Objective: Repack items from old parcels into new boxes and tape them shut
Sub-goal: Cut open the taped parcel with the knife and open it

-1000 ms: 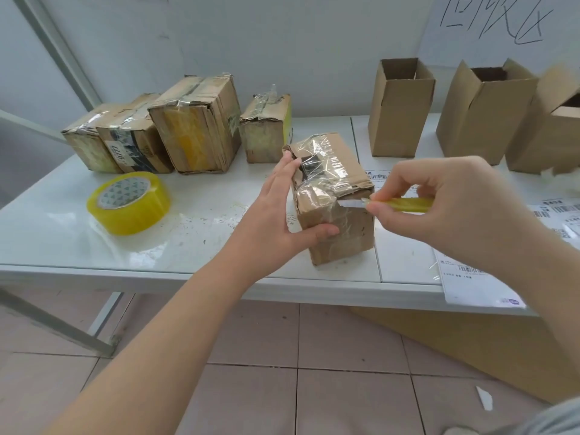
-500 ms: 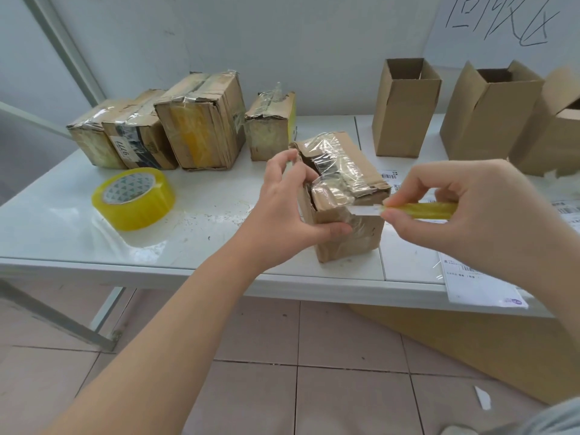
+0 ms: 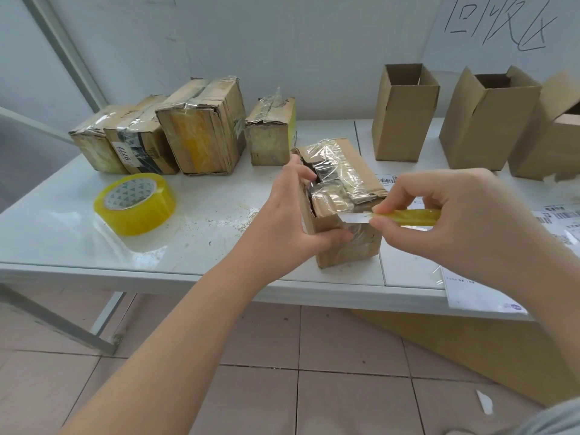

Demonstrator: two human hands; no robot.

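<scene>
A worn, tape-wrapped old parcel (image 3: 351, 246) stands near the table's front edge, its top left flap torn open. My left hand (image 3: 282, 221) grips its left side, thumb across the front and fingers at the opened top. My right hand (image 3: 445, 215) pinches a yellow box cutter (image 3: 405, 216), whose blade touches the front top edge of the parcel. Several more taped old parcels (image 3: 201, 127) line the back left. New open boxes (image 3: 405, 114) stand at the back right.
A yellow tape roll (image 3: 135, 202) lies on the white table (image 3: 62, 227) at the left. Shipping labels (image 3: 555, 215) lie at the right, one sheet (image 3: 470, 293) overhanging the front edge. Flat cardboard (image 3: 470, 343) lies on the tiled floor under the table.
The parcel's top left flap has come open and my left fingers have moved up onto it. The cutter blade stays at the front top edge. The view shifted slightly.
</scene>
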